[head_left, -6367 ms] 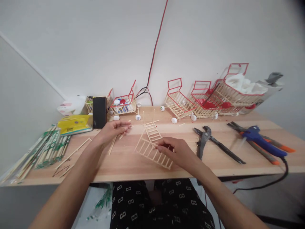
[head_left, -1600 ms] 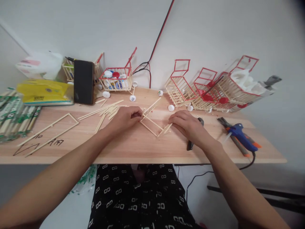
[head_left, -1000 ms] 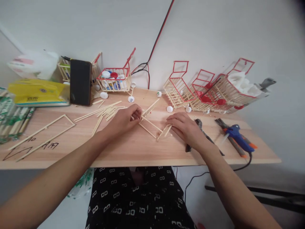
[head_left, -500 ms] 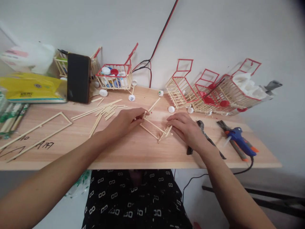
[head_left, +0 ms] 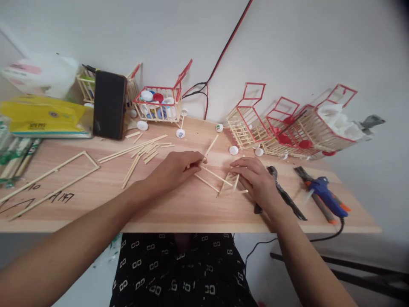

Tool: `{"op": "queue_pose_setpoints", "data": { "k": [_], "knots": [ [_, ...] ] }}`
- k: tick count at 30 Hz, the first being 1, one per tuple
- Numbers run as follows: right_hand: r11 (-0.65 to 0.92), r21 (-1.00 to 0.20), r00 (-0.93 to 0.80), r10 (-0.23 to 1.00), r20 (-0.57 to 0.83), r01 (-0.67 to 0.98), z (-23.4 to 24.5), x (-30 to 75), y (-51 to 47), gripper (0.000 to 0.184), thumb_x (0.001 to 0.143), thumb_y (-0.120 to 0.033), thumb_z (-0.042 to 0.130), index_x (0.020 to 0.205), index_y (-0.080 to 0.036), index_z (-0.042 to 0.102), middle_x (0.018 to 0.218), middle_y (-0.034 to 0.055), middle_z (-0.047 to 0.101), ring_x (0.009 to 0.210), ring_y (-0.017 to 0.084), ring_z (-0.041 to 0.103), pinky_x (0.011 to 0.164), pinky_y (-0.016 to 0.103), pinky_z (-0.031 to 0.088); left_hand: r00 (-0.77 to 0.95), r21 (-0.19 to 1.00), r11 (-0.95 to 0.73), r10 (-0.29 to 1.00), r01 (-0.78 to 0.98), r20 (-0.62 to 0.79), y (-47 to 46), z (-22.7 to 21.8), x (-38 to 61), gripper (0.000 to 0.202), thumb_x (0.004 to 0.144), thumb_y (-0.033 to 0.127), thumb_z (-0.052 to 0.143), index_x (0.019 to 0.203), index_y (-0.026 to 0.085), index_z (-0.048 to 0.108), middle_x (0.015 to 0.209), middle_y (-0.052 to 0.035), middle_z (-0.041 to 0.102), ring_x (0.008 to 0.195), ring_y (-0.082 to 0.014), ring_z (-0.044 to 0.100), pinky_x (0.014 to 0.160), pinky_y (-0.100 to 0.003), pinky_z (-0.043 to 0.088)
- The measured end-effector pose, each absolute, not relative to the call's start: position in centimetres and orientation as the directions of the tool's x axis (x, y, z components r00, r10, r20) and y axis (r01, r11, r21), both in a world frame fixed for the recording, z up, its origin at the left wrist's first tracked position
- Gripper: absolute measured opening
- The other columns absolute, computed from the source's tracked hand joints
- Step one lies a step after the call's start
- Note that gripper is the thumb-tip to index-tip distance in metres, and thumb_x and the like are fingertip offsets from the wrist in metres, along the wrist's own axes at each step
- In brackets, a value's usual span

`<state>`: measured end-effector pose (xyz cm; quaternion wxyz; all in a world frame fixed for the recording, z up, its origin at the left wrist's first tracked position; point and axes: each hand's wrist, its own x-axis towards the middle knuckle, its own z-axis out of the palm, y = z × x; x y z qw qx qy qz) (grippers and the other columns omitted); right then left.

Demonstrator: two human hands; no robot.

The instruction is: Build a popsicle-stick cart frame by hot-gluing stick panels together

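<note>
Between my hands is a small frame of thin wooden sticks. My left hand pinches its left end between thumb and fingers, which partly hide that corner. At the frame's right end, my right hand has its fingers closed on a wooden stick that stands tilted up there. Short sticks cross at that end, and the exact joints are hard to make out. Beyond my left fingertips a single stick slants away across the wooden table.
Loose sticks and a long stick frame lie left. Behind stand a phone, a cart of bottle caps and several stick carts. Right are black-handled pliers and a blue glue gun with its cord.
The view has shifted slightly. Both hands and the stick frame have moved a little right and nearer me. At its right end, the stick at my right fingers now stands more upright.
</note>
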<state>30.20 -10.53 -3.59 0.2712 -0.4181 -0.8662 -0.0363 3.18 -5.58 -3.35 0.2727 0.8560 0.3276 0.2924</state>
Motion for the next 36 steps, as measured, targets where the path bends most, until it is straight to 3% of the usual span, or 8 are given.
{"op": "queue_pose_setpoints", "data": {
  "k": [9,30,36],
  "knots": [
    [0.637,-0.211,-0.469,0.717,0.516,0.742,-4.09,30.66,-10.32,0.027,0.091,-0.015,0.050,0.109,-0.025,0.067,0.109,0.0089,0.066,0.109,0.024,0.057,0.094,0.047,0.048,0.627,0.651,-0.661,0.697,0.373,0.348,-5.62,-3.51,3.19,0.009,0.088,0.017,0.055,0.086,0.017,0.064,0.084,0.0001,0.067,0.075,-0.0127,0.059,0.068,-0.024,0.041],
    [0.668,-0.200,-0.485,0.683,0.547,0.717,-4.42,30.59,-9.78,0.031,0.091,-0.013,0.051,0.114,-0.026,0.065,0.112,0.0089,0.065,0.113,0.024,0.055,0.097,0.047,0.048,0.629,0.663,-0.662,0.690,0.350,0.357,-5.67,-3.21,3.19,0.011,0.087,0.017,0.055,0.088,0.017,0.066,0.084,0.0001,0.067,0.075,-0.0125,0.061,0.069,-0.024,0.043],
    [0.644,-0.196,-0.479,0.708,0.520,0.740,-4.40,30.69,-10.02,0.031,0.091,-0.015,0.051,0.117,-0.027,0.064,0.117,0.0090,0.063,0.116,0.024,0.054,0.098,0.048,0.047,0.626,0.660,-0.669,0.686,0.342,0.371,-5.67,-2.89,3.06,0.023,0.083,0.012,0.056,0.103,0.018,0.066,0.080,0.0001,0.062,0.072,-0.0110,0.058,0.068,-0.023,0.045]
  ]
}}
